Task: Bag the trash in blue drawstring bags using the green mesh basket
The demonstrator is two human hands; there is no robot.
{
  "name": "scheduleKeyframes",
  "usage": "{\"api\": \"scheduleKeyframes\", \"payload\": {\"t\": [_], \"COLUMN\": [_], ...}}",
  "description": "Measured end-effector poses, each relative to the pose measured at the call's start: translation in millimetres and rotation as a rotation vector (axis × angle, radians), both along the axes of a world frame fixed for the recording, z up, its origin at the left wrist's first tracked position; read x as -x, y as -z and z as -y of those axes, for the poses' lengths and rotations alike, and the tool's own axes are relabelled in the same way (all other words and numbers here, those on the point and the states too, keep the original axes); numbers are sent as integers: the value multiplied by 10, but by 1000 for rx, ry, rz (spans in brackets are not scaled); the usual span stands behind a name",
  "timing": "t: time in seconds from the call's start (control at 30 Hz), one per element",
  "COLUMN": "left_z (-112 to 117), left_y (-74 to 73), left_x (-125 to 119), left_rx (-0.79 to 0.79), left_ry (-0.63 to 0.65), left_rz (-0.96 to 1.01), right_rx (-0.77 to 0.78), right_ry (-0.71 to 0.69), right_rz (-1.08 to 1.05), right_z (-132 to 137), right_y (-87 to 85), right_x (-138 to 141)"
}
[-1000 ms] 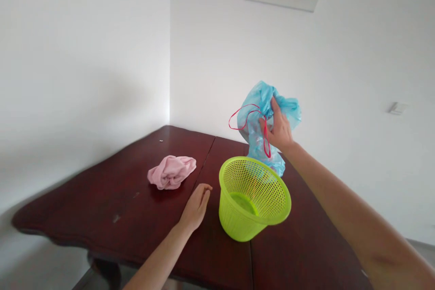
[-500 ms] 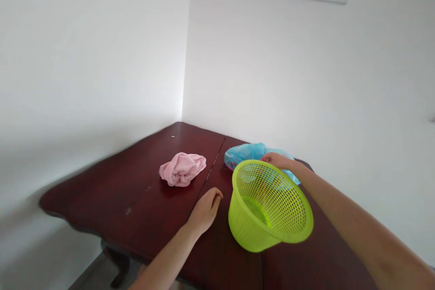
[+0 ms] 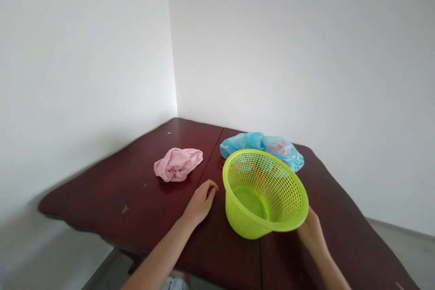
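A light-green mesh plastic basket (image 3: 243,219) stands on the dark red wooden table (image 3: 112,186), its bottom bare inside. My right hand (image 3: 311,226) is at the basket's right side, just under the rim; its fingers are hidden behind the basket. To the left of the basket, my left hand (image 3: 203,199) rests on the table with fingers loosely curled in and nothing visible in them. Beyond that hand lies a crumpled pink cloth (image 3: 178,164). Behind the basket is a blue translucent plastic bag (image 3: 246,140) with reddish things showing through.
A small pink-red loop (image 3: 222,164) lies between the bag and the basket. White walls (image 3: 272,54) meet in a corner behind the table. A tiny white scrap (image 3: 169,133) lies near the far left edge.
My right hand has left the blue bag and come back to the basket's right side. My left hand stays beside the basket. The view has shifted slightly.
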State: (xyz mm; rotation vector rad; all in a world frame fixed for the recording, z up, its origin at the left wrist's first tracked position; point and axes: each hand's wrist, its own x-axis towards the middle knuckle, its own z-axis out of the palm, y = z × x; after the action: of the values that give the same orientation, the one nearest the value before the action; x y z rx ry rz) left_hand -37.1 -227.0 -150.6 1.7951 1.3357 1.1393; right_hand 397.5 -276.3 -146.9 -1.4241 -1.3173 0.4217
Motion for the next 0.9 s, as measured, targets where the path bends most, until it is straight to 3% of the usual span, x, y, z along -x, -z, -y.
{"api": "scheduleKeyframes", "payload": {"t": [0.07,0.17,0.3,0.4,0.47,0.5,0.57,0.67,0.77,0.87,0.9], "left_z": [4,26,-18,-200,-361,-433,-524,-483,-232,224,418], "left_y": [-5,-20,-164,-411,-575,-635,-697,-687,-653,-595,-556], "left_x": [-16,-66,57,434,735,867,1052,1132,1117,1170,1211], "left_rx": [4,-36,-179,-333,-309,-222,-49,17,-14,-43,-54], "left_ry": [1,-37,-253,-550,-738,-742,-628,-459,-418,-393,-388], "left_rz": [-20,-73,-159,-311,-484,-547,-608,-610,-593,-511,-390], "right_rx": [69,85,41,36,39,39,38,38,-19,-130,-153], "right_ry": [4,94,171,184,160,147,140,166,230,321,326], "right_rz": [-61,-58,-92,-105,-99,-97,-110,-178,-245,-264,-273], "right_z": [409,762,818,768,759,760,763,780,912,1244,1385], "right_y": [326,590,655,634,614,602,570,496,426,424,436], "right_x": [46,107,146,165,184,194,211,219,253,455,588]}}
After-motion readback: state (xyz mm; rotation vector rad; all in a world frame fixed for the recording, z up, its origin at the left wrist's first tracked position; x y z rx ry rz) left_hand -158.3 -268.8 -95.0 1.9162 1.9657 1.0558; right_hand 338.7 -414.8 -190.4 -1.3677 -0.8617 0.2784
